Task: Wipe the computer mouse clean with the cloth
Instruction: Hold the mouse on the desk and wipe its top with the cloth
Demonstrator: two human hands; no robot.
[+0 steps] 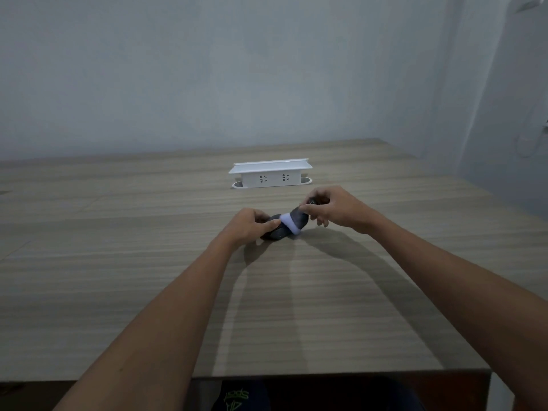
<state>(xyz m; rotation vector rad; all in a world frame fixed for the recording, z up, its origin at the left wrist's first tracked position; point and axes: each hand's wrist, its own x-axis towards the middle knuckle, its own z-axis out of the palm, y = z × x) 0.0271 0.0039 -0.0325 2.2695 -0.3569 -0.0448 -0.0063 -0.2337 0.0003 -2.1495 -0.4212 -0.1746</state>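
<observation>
My left hand [250, 228] and my right hand [332, 209] meet just above the wooden table [178, 292], a little right of centre. A dark grey cloth [278, 231] with a white edge band runs between them. My left hand pinches its lower left end, which rests on the table. My right hand's fingers are closed on a small dark, shiny object, apparently the computer mouse [314, 200], with the cloth's upper end against it. The fingers hide most of the mouse.
A white socket box [269, 173] stands on the table just behind the hands, close to the grey wall. The table's front edge runs near my body at the bottom. Another wall with a white fitting [527, 143] is at the right.
</observation>
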